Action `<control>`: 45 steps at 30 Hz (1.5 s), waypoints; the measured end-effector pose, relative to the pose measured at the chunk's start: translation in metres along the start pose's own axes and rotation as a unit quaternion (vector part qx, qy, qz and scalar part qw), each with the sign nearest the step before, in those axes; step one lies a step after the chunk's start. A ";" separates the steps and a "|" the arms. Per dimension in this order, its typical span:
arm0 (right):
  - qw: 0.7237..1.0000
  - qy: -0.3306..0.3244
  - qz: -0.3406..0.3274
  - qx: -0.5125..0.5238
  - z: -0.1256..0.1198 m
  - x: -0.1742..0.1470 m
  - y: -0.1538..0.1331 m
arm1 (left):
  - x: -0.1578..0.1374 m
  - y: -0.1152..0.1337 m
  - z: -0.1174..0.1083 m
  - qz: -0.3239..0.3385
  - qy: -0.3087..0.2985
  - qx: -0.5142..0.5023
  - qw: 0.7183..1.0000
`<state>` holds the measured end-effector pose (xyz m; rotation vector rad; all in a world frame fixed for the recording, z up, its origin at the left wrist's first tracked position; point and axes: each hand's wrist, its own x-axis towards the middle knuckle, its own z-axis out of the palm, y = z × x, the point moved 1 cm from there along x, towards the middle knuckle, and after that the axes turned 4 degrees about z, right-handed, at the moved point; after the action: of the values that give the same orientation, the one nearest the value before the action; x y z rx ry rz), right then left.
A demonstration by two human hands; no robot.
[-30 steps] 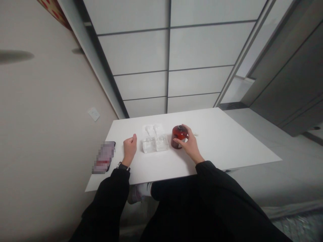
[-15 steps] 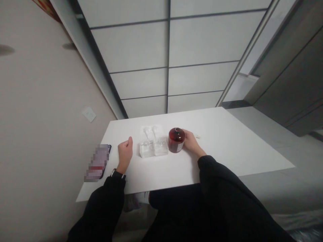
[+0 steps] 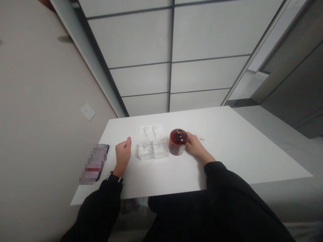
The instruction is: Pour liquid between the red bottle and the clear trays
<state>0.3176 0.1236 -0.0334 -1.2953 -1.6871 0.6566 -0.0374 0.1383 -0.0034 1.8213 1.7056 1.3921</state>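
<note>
Just left of the right hand, and gripped by it along its right flank, was a deep red, glassy bottle. It was squat and cylindrical, its wall rounding over a smooth shoulder to a small, uncapped mouth with a dark rim. Light slid across the shoulder in a glossy sheen, and a pale label showed low on the side nearest the grip. Most of the gripping fingers were hidden behind the bottle; whether its base touched the table could not be told.

Close on the bottle's other side, farther left of the grip, two clear, square-sided bottles stood side by side, thick-walled and see-through, with rounded necks. Beyond them lay two whitish pump heads, slender-stemmed and smooth, their outlines faint against the white.

Farther left again, the left hand was curled into a loose fist, thumb uppermost, above a shiny wristband and a soft black sleeve. Past that fist lay a flat, dark-edged phone, its screen blurred into blocks. Behind the right wrist sat a small pale piece, too small to identify. Beneath everything spread a matte white tabletop.
</note>
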 end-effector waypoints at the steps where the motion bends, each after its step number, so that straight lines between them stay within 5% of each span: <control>1: 1.000 -0.002 -0.001 -0.003 0.000 0.000 0.000 | 0.000 0.000 0.000 0.000 0.000 0.001 1.000; 25: 0.999 -0.025 -0.026 -0.006 0.000 -0.001 -0.003 | 0.000 0.002 -0.001 -0.008 -0.005 0.001 1.000; 31: 0.995 0.095 -0.025 0.007 -0.013 -0.001 -0.013 | 0.000 0.003 -0.001 -0.010 -0.002 -0.005 1.000; 36: 0.967 0.228 -0.048 0.103 -0.019 -0.005 -0.065 | 0.001 0.003 0.000 -0.011 -0.001 -0.005 1.000; 40: 0.952 0.230 -0.102 0.172 -0.005 -0.009 -0.107 | 0.001 0.003 0.000 -0.006 -0.006 -0.003 1.000; 45: 0.965 0.219 -0.105 0.096 0.011 -0.012 -0.102 | 0.001 0.004 0.000 -0.001 -0.007 -0.002 1.000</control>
<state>0.2600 0.0807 0.0415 -1.0171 -1.3362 0.3633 -0.0345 0.1379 -0.0001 1.8212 1.6956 1.3771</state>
